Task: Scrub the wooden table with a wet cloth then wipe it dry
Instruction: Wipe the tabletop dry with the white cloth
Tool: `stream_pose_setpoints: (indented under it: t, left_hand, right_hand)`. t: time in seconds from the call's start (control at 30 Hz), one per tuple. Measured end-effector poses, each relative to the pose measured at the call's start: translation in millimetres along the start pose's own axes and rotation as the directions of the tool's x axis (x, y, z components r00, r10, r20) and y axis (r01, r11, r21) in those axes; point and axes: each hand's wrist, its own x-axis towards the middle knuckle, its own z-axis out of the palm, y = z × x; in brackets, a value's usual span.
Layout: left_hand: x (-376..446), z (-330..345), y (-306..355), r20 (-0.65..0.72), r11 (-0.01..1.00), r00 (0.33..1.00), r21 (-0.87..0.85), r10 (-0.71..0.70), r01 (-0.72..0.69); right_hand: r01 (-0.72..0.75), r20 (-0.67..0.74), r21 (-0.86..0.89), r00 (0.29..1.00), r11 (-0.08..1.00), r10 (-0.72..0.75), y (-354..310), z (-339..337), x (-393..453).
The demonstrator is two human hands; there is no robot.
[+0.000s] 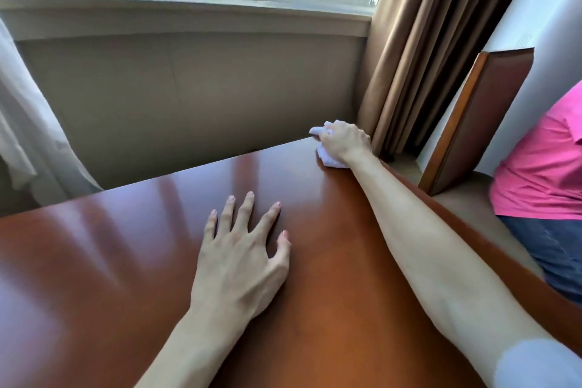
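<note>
The glossy reddish-brown wooden table [126, 261] fills the lower part of the view. My right hand [345, 140] reaches to the table's far right corner and grips a bunched white cloth [329, 160], which lies pressed on the wood. Most of the cloth is hidden under the hand. My left hand [242, 249] rests flat on the middle of the table with its fingers spread and holds nothing.
A wall and window sill [189, 9] run behind the table. Brown curtains [419, 50] hang at the far right corner, a sheer curtain [28, 123] at the left. A wooden panel [478, 123] leans at the right, beside a person in a pink shirt [541, 161].
</note>
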Motion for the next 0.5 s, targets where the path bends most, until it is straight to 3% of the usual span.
stream_pose_setpoints:
  t: [0.13,0.3,0.37,0.5]
  left_hand:
    - [-0.1,-0.9,1.0,0.024,1.000,1.000,-0.027,0.001,-0.001]
    - [-5.7,-4.5,2.0,0.043,0.999,0.999,-0.045,0.002,0.000]
    - [-5.6,-5.6,2.1,0.037,0.999,0.999,-0.032,0.003,-0.001]
    - [-5.5,-2.1,2.9,-0.008,0.999,1.000,-0.043,0.002,-0.002]
  right_hand:
    - [0.230,0.094,-0.022,0.969,0.973,-0.227,-18.6,2.8,-66.6]
    - [0.520,0.181,0.011,0.839,0.854,-0.513,-27.2,-5.6,-149.7]
    - [0.502,0.181,0.034,0.847,0.864,-0.500,-12.6,-14.4,-141.9]
    - [0.313,0.103,-0.001,0.945,0.950,-0.311,20.3,-14.4,-72.1]
